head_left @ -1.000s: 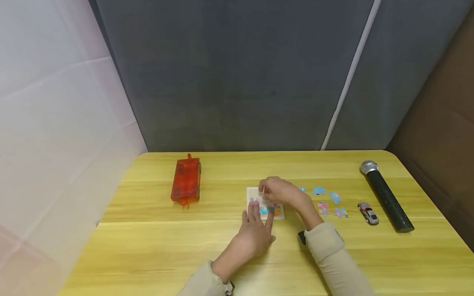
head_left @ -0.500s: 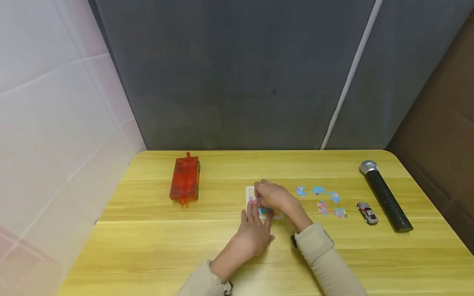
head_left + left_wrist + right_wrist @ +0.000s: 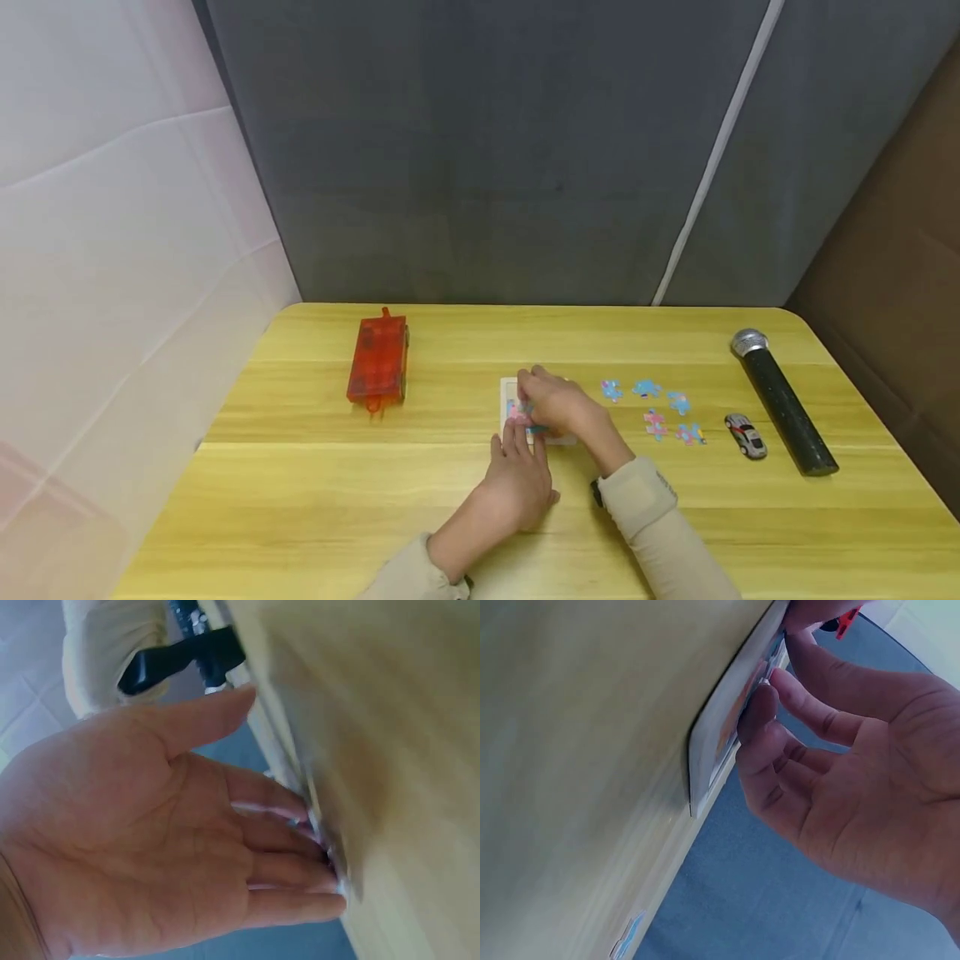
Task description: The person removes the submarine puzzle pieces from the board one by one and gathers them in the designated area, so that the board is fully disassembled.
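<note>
- Pressing on the puzzle board (image 3: 510, 398), our right hand (image 3: 558, 406) has slid a little nearer, fingertips bent onto it.
- Our left hand (image 3: 517, 482) still lies flat, fingers spread on its near edge.

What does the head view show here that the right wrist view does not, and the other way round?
Only the head view shows the red case, the microphone, the toy car, the left hand steadying the puzzle board, and the whole spread of loose puzzle pieces. Only the right wrist view shows the board's raised edge close up and the right hand's fingertips pressing on its face. Both show the right hand, the board and the wooden table.
</note>
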Demonstrator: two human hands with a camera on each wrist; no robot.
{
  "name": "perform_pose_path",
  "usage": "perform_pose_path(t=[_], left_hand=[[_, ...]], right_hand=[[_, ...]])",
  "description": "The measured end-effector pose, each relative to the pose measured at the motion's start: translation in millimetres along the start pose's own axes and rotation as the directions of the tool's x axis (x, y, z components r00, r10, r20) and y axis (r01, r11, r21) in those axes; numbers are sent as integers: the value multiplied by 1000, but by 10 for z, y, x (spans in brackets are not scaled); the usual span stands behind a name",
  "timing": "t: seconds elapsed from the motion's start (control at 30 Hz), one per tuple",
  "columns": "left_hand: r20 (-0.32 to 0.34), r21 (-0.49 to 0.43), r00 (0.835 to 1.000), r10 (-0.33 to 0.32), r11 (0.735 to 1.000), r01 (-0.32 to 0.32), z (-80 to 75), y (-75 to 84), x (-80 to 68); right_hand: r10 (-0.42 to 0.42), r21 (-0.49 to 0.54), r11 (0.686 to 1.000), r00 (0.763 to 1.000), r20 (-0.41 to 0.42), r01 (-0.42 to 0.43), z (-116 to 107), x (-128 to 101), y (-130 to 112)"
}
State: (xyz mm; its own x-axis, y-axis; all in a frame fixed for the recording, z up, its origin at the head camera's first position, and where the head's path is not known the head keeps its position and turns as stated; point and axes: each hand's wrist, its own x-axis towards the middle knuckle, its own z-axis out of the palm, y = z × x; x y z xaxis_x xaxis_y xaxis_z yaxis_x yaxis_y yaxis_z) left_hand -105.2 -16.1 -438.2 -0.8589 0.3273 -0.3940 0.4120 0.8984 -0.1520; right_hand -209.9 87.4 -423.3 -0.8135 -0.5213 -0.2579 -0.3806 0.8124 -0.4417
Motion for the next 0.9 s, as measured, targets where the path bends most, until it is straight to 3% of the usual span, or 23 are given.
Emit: perform_pose_path(t=[0.33, 0.57, 0.9], left_hand=[[-41, 56, 999, -12, 998, 15, 133, 61, 74], [-50, 80, 998, -25, 996, 29, 71, 83, 33], [-30, 114, 999, -43, 992, 46, 46, 97, 22]], right_hand=[[-36, 3, 999, 999, -13, 36, -3, 1, 36], [-114, 38, 993, 993, -37, 116, 16, 58, 41], [-138, 22, 990, 989, -45, 139, 34, 43, 30]])
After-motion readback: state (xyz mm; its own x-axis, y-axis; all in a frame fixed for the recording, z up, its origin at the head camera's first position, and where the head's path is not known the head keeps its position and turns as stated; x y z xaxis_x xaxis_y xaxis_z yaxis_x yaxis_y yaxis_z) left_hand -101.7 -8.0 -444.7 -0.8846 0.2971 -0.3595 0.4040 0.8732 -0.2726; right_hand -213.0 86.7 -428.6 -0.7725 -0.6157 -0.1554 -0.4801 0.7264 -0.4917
